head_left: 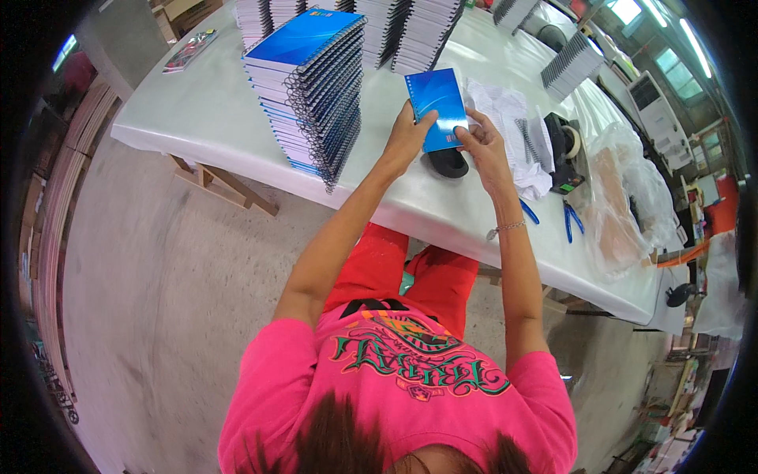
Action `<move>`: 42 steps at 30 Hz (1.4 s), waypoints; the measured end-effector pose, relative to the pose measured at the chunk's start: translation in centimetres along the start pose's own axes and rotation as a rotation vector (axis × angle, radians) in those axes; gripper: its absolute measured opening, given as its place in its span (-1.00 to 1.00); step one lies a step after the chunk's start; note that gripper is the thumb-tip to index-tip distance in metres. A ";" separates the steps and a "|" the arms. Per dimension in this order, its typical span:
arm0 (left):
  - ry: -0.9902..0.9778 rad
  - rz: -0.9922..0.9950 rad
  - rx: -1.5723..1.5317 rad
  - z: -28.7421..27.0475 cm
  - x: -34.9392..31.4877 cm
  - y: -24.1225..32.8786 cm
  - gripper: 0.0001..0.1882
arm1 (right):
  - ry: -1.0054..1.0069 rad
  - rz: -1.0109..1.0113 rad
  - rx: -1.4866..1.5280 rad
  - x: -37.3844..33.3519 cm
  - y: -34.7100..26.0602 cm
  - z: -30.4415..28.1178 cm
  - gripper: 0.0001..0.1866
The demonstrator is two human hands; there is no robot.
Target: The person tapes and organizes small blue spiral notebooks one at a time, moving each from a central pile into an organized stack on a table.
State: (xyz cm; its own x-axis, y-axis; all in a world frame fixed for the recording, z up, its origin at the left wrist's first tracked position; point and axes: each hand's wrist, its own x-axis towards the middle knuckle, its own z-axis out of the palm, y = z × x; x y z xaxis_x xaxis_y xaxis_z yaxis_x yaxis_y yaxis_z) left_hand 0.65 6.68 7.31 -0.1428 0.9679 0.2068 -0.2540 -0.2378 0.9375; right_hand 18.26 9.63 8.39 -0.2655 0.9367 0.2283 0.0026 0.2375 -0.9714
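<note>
A blue-covered notebook (439, 104), with a row of punched holes along its left edge, is held up between my two hands over the table. My left hand (407, 134) grips its left edge, thumb on the cover. At the lower right corner my right hand (484, 146) pinches it between thumb and fingers. Below it on the table lies a black rounded object (448, 164), partly hidden by the notebook. To the left rises a tall stack of blue spiral notebooks (296, 99), their wire coils facing right.
White-covered table (213, 134) holds more spiral-bound stacks (426, 35) at the back. On the right are a tape dispenser (564, 150), blue-handled pliers (572, 223), white cloth or paper (497, 107), loose wire coils (535, 142) and clear plastic bags (632, 182).
</note>
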 end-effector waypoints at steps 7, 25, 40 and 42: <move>-0.086 0.183 0.604 -1.6 -2.1 1.9 -0.64 | 0.542 -0.179 -1.353 5.0 9.7 -18.9 -0.53; 0.051 0.441 1.235 0.7 -8.3 -1.7 -0.26 | 0.338 -0.314 -0.987 2.9 1.6 -16.3 -0.64; 0.119 0.497 1.193 1.3 -8.1 -2.7 -0.42 | -0.163 0.022 -0.643 -10.8 -2.6 -1.6 -0.75; 0.118 0.501 1.190 1.4 -8.1 -2.6 -0.43 | -0.109 -0.029 -0.626 -10.7 -1.7 -1.6 -0.77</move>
State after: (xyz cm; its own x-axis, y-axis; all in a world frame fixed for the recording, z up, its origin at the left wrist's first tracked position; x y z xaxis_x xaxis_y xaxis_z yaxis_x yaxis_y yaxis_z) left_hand 3.81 -0.42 3.59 -0.0725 0.7674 0.6370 0.8437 -0.2934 0.4495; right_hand 22.66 -0.38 7.65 -0.3703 0.9040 0.2139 0.5486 0.3986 -0.7349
